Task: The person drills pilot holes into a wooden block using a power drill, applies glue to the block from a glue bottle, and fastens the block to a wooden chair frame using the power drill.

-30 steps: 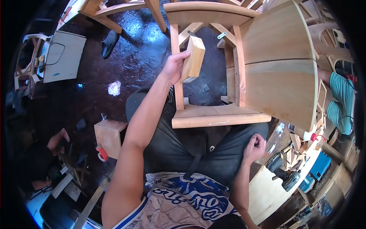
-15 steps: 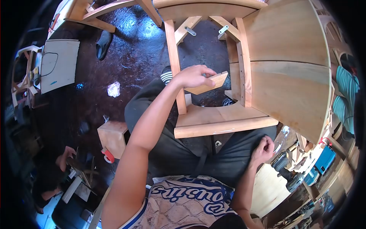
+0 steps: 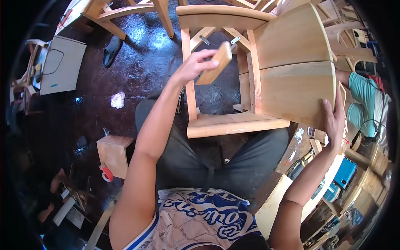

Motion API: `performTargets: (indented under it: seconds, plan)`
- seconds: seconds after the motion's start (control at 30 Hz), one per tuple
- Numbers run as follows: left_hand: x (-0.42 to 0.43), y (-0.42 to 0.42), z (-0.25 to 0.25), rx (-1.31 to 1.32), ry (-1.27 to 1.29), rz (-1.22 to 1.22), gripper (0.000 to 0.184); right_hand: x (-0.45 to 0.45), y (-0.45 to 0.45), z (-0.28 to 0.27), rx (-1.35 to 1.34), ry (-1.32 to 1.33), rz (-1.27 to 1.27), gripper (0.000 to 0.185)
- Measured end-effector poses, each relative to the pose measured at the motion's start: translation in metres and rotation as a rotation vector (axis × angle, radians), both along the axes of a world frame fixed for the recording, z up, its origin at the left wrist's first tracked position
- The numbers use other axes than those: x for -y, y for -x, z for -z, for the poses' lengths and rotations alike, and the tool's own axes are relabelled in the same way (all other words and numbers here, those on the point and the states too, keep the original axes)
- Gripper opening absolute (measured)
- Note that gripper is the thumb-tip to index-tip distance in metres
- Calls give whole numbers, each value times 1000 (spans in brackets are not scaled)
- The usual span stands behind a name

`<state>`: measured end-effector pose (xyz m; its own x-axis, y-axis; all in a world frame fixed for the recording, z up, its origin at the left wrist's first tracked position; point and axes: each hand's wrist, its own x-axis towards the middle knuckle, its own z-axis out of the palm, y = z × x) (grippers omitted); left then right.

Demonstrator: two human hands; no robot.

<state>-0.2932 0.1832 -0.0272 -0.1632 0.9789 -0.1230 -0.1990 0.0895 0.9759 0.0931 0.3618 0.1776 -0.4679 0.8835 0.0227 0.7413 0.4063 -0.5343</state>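
Note:
My left hand [image 3: 195,66] pinches a small wooden board [image 3: 215,66] between thumb and fingers, tilted above the open middle of a wooden frame [image 3: 239,123]. At the right, my right hand [image 3: 336,121] grips the outer edge of a wide wooden panel [image 3: 296,89], with the thumb on its face and the fingers along the edge. The panel stands along the frame's right side, split by a dark seam. Two metal brackets [image 3: 235,40] sit on the frame's far corner braces.
A wooden block [image 3: 114,154] with a red tape dispenser [image 3: 106,173] is at lower left. A crumpled white wrapper [image 3: 118,100] and a dark slipper [image 3: 111,53] lie on the floor. Blue tool cases [image 3: 345,172] sit at right, near another person in teal shorts [image 3: 362,91].
My right hand has gone from my lap to the panel's outer edge. My left hand has lifted the small board up and left, turning it steeper. The view has shifted slightly.

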Motion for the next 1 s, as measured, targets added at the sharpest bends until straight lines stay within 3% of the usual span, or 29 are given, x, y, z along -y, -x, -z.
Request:
performTargets:
  seconds: [0.1, 0.17, 0.23, 0.3, 0.4, 0.47, 0.57, 0.7, 0.77, 0.83, 0.9, 1.0]
  plan:
    - [37, -15, -28, 25, -134, -163, 58, -8, -11, 10, -85, 1, -21, 61]
    - [66, -41, -39, 113, -283, -579, 50, -7, -11, 8, -122, 27, 7, 60]
    - [95, -74, -43, 95, -319, -824, 44, -17, -17, 17, -164, 61, 1, 61]
    - [121, -111, -42, 255, -332, -1010, 51, -24, -19, 27, -219, 23, 2, 58]
    - [148, -150, -21, 146, -260, -1170, 48, -22, -20, 19, -220, 154, 161, 49]
    - [153, -168, -15, -31, -184, -1329, 48, -25, -24, 20, -250, 218, 125, 50]
    - [149, -177, -4, -258, -56, -1367, 47, -30, -27, 22, -321, 315, 3, 61]
    - [132, -174, -12, 61, -196, -1486, 45, -21, -26, 18, -344, 226, -68, 78]
    - [134, -170, -12, 111, -211, -1431, 44, -19, -25, 17, -290, 96, -105, 82]
    - [132, -153, -14, 145, -282, -1450, 44, -22, -23, 22, -164, 59, -86, 88]
    - [136, -111, 25, -35, -236, -1464, 42, 0, -9, 17, -101, 42, -36, 88]
    - [135, -64, -6, 46, -205, -1455, 42, 23, 12, 19, 38, 23, 32, 89]
